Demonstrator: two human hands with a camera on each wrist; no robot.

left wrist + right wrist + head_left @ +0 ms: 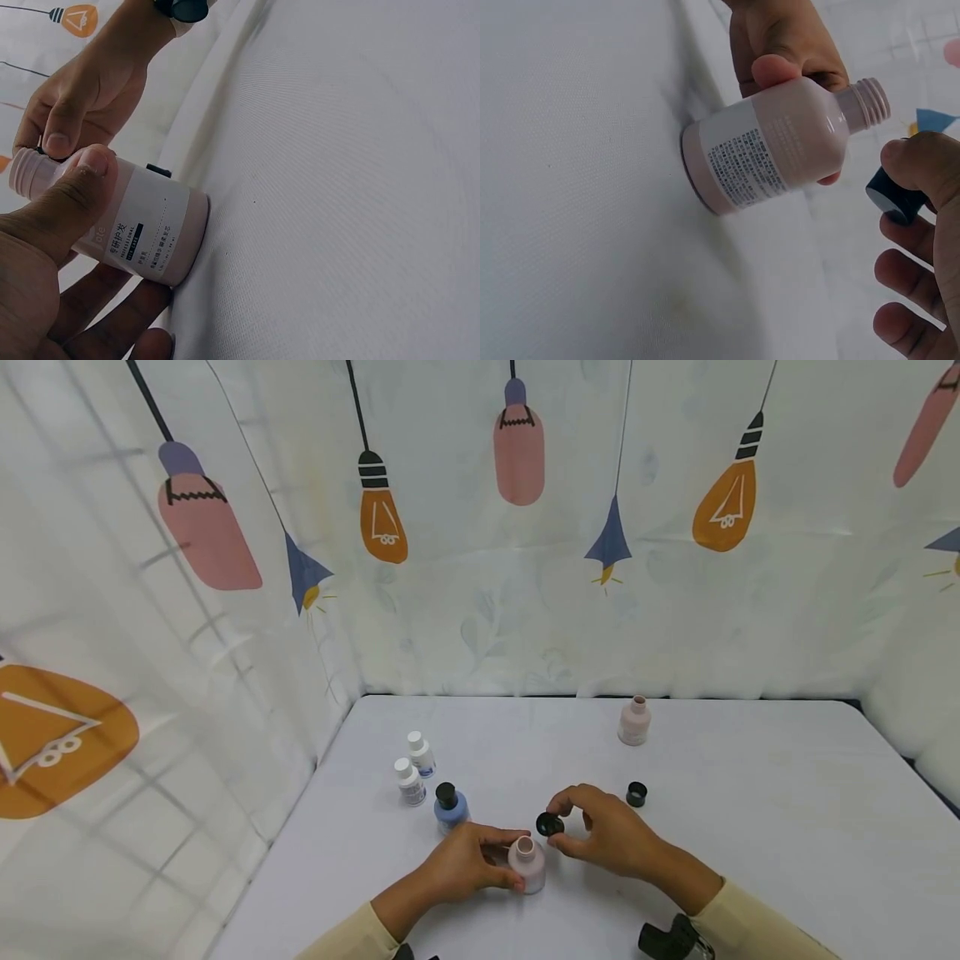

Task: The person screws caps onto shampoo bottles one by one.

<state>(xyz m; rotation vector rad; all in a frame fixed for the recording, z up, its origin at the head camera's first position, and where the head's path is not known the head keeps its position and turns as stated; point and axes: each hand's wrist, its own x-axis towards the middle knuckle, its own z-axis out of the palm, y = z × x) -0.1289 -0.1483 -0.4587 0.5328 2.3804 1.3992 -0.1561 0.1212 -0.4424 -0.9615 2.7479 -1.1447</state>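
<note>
My left hand (476, 862) grips a pink bottle (529, 867) around its body, thumb on one side and fingers on the other. The bottle stands upright on the white table with its threaded neck (870, 103) bare. A white label with dark print (146, 225) wraps its lower body. To the right, my right hand (609, 828) pinches a black screw cap (550, 824) between thumb and index finger. The cap is apart from the bottle, just beside the neck. In the right wrist view the cap (897, 196) is tilted, its other fingers loosely bent.
A blue bottle with a black cap (451, 807) stands just beyond my left hand. Two small white bottles, one nearer (410, 782) and one behind (422, 755), stand at the left. Another uncapped pink bottle (634, 722) is near the back edge. A second black cap (636, 793) lies beyond my right hand.
</note>
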